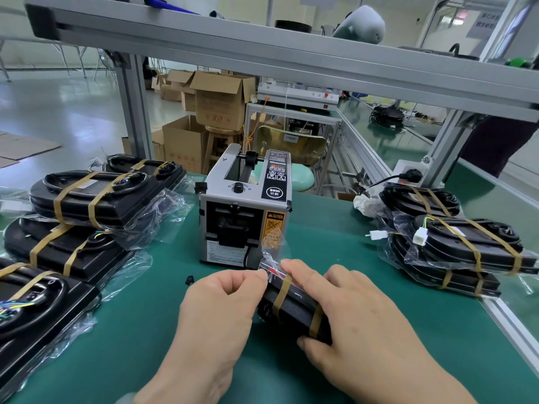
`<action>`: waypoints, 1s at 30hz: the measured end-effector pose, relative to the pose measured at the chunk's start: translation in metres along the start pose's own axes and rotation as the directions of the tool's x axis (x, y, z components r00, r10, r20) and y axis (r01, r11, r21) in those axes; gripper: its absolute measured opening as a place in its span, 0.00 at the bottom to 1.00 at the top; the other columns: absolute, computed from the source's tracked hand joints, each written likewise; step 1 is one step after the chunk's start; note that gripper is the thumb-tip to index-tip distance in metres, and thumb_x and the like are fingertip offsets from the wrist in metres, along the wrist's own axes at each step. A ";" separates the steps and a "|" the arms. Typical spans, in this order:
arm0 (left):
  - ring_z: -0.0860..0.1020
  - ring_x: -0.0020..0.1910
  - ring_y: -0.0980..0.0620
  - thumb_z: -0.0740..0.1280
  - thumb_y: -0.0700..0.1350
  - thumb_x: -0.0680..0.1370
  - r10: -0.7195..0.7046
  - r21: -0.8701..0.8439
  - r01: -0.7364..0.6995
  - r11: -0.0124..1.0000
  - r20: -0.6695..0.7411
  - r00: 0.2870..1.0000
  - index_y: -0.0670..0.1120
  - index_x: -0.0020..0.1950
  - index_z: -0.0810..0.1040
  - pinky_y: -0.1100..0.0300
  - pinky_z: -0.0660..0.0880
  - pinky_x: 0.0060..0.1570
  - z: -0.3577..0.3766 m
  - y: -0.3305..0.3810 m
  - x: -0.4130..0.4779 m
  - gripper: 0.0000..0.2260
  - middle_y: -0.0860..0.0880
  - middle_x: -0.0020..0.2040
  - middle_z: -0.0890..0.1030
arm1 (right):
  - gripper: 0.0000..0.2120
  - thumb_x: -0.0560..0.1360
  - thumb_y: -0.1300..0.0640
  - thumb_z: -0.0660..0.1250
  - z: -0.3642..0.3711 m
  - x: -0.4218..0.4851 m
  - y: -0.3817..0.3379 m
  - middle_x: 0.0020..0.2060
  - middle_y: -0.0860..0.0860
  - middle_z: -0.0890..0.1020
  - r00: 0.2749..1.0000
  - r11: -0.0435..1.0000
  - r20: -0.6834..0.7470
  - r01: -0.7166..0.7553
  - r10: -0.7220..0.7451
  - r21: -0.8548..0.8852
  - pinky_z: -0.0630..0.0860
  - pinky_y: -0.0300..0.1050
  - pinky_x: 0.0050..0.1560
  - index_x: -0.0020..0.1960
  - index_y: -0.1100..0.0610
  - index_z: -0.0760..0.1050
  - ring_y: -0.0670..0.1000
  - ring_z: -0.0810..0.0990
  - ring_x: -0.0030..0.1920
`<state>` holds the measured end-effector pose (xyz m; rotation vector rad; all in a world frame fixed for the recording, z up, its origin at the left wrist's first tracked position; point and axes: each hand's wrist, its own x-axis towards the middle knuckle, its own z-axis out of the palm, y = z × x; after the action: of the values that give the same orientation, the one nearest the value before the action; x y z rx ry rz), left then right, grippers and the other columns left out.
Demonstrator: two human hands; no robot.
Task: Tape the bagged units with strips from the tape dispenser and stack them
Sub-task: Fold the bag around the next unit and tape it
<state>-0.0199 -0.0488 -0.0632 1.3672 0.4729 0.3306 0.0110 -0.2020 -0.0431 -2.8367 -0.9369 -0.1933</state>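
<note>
Gripping the bagged unit (291, 309), left hand (217, 310) and right hand (360, 322) sit between side stacks (96, 199).

The left hand (215, 310) and right hand (358, 316) are bare; one wrist perhaps shows a pale cuff (125, 400).

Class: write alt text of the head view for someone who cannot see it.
A person's left hand pinches the clear bag end of a black bagged unit bound by two brown tape strips, while the right hand grips it. A tape dispenser stands behind; stacks of taped units flank it.
</note>
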 end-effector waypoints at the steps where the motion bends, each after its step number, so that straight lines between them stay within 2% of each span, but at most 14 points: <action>1: 0.77 0.35 0.57 0.70 0.48 0.71 0.006 0.007 -0.006 1.000 -0.010 1.000 0.55 0.35 0.84 0.59 0.75 0.41 0.000 0.000 0.000 0.06 0.49 0.35 0.84 | 0.43 0.68 0.40 0.66 0.000 0.000 0.000 0.46 0.42 0.62 1.000 1.000 -0.003 0.000 0.000 0.000 0.61 0.40 0.46 0.66 0.28 0.34 0.49 0.61 0.48; 5: 0.75 0.28 0.63 0.71 0.46 0.73 0.047 0.044 -0.045 0.998 -0.036 0.998 0.57 0.33 0.83 0.61 0.75 0.37 0.002 0.000 0.001 0.10 0.52 0.30 0.83 | 0.43 0.68 0.40 0.66 0.001 0.000 0.000 0.45 0.43 0.62 1.000 1.000 -0.010 -0.001 0.001 0.001 0.62 0.40 0.47 0.66 0.28 0.34 0.49 0.60 0.48; 10: 0.72 0.23 0.64 0.71 0.44 0.72 0.118 0.079 -0.111 0.991 -0.078 0.990 0.54 0.32 0.83 0.73 0.69 0.25 0.005 0.000 0.001 0.09 0.56 0.25 0.79 | 0.43 0.68 0.41 0.65 0.001 0.000 0.000 0.45 0.43 0.62 1.000 1.000 -0.015 0.005 -0.005 0.000 0.62 0.40 0.47 0.66 0.28 0.34 0.49 0.61 0.48; 12: 0.73 0.23 0.64 0.71 0.44 0.72 0.129 0.087 -0.121 0.989 -0.092 0.987 0.54 0.32 0.83 0.72 0.71 0.27 0.006 -0.002 0.002 0.09 0.56 0.25 0.80 | 0.43 0.68 0.41 0.65 0.001 0.000 0.001 0.45 0.43 0.62 1.000 1.000 -0.015 0.006 -0.006 0.004 0.63 0.40 0.48 0.66 0.29 0.34 0.49 0.61 0.48; 16: 0.76 0.26 0.64 0.71 0.45 0.72 0.126 0.083 -0.117 0.990 -0.107 0.986 0.54 0.33 0.83 0.62 0.75 0.35 0.007 -0.006 0.004 0.08 0.55 0.28 0.82 | 0.43 0.68 0.41 0.65 0.000 -0.001 0.001 0.45 0.43 0.62 1.000 1.000 -0.016 0.010 -0.010 0.008 0.64 0.40 0.49 0.66 0.29 0.33 0.49 0.61 0.48; 20: 0.76 0.27 0.64 0.71 0.46 0.71 0.145 0.096 -0.135 0.986 -0.111 0.983 0.56 0.34 0.82 0.59 0.78 0.37 0.007 -0.007 0.004 0.07 0.55 0.29 0.82 | 0.43 0.69 0.41 0.65 0.001 0.000 0.001 0.44 0.43 0.62 1.000 1.000 -0.025 0.014 -0.014 0.000 0.63 0.40 0.47 0.66 0.29 0.33 0.49 0.60 0.47; 23: 0.75 0.25 0.64 0.72 0.45 0.71 0.147 0.092 -0.136 0.986 -0.123 0.981 0.48 0.32 0.82 0.63 0.76 0.33 0.008 -0.008 0.006 0.07 0.55 0.28 0.81 | 0.43 0.68 0.41 0.64 0.001 0.001 0.001 0.43 0.43 0.61 0.999 1.000 -0.032 0.017 -0.018 -0.014 0.59 0.40 0.45 0.66 0.29 0.34 0.49 0.60 0.46; 27: 0.71 0.21 0.62 0.73 0.44 0.70 0.161 0.093 -0.150 0.984 -0.122 0.979 0.46 0.33 0.81 0.70 0.70 0.24 0.010 -0.009 0.007 0.06 0.54 0.24 0.79 | 0.42 0.68 0.41 0.64 0.002 0.000 0.002 0.43 0.43 0.61 0.998 0.999 -0.049 0.028 -0.029 -0.017 0.59 0.40 0.45 0.65 0.29 0.34 0.49 0.60 0.46; 30: 0.72 0.22 0.62 0.73 0.44 0.69 0.150 0.079 -0.141 0.987 -0.122 0.981 0.46 0.32 0.81 0.69 0.71 0.26 0.011 -0.011 0.008 0.06 0.54 0.25 0.79 | 0.43 0.68 0.41 0.65 0.004 0.000 0.003 0.44 0.43 0.62 0.997 0.999 -0.069 0.031 -0.033 -0.027 0.59 0.40 0.45 0.65 0.29 0.33 0.49 0.60 0.46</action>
<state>-0.0081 -0.0559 -0.0732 1.4579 0.4946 0.5287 0.0127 -0.2035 -0.0476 -2.8196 -0.9724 -0.3075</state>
